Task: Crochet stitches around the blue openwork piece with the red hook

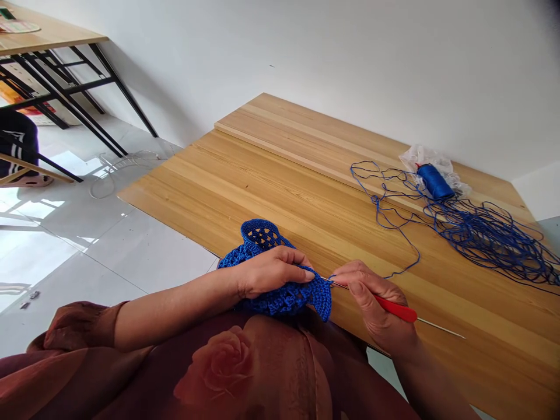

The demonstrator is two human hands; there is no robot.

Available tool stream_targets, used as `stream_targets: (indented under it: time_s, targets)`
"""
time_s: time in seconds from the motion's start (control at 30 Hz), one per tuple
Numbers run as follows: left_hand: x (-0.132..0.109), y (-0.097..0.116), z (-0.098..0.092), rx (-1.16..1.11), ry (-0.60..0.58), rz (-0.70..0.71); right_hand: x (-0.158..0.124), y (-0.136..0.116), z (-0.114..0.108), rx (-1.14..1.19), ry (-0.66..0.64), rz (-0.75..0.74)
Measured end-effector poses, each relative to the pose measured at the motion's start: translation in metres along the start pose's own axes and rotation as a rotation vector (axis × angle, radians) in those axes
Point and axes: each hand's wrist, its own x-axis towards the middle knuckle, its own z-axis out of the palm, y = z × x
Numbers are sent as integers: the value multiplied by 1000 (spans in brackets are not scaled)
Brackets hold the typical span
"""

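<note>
left hand [271, 271]: fingers closed over blue crocheted mesh [284, 298] | right hand [371, 297]: fingers wrapped around red crochet hook [396, 307] | location: mesh held at near edge of pine table [306, 192] | handling: judged light, soft, floppy; best pinched near worked edge

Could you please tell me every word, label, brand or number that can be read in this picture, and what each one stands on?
No words, brands or numbers can be read anywhere in this view.
The blue thread spool shows no legible label.
The red-handled crochet hook shows no marking.
The printed item on the far table is too small and blurred to read.
</note>
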Motion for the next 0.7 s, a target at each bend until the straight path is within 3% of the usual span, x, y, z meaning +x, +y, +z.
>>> stream_targets:
  time_s: [0.17,0.4,0.7]
  targets:
    - [-1,-1,4,0,44,5,9,-4,-11,19,-126,-21]
    - [-3,4,4,177,61,101,22,-12,-25,-124,-275,-30]
    - [-6,3,3,519,93,298,30,-28,-23,-387,-330,-37]
